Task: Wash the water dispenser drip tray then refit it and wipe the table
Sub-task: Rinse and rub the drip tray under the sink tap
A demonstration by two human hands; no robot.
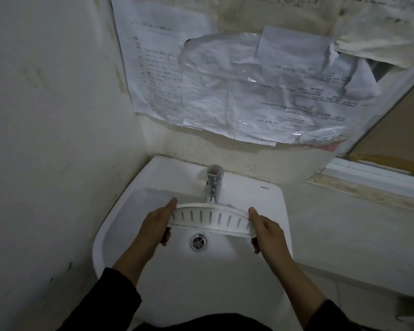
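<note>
Held over the white sink [268, 212], just above the drain [198, 242] and right under the spout of the chrome tap [213, 187]: the slotted white drip tray [210, 219], roughly level and tipped a little toward the camera. Gripped at its 9 o'clock end by the left hand [154, 226], thumb on top near the rim and fingers curled beneath; gripped at its 3 o'clock end by the right hand [265, 231] in the same fashion, thumb over the edge, fingers tucked under. No running water visible from the tap, so probably at the very start of the wash, or paused in it; hard to say which. Dim light, basin apparently dry, though too dark to be sure. At 12 o'clock on the wall, crumpled papers under plastic film [237, 91]; at 3 o'clock, a window ledge [368, 177]. Likely trouble from here: both hands occupied, so opening the tap means letting go with one, leaving a long, light tray pinched at a single end and prone to swinging or dropping against the porcelain. Once wet, slicker plastic and a weaker pinch. Tray so close beneath the spout, too, that a strong stream could splash off the slotted face toward the sleeves and the wall papers.
</note>
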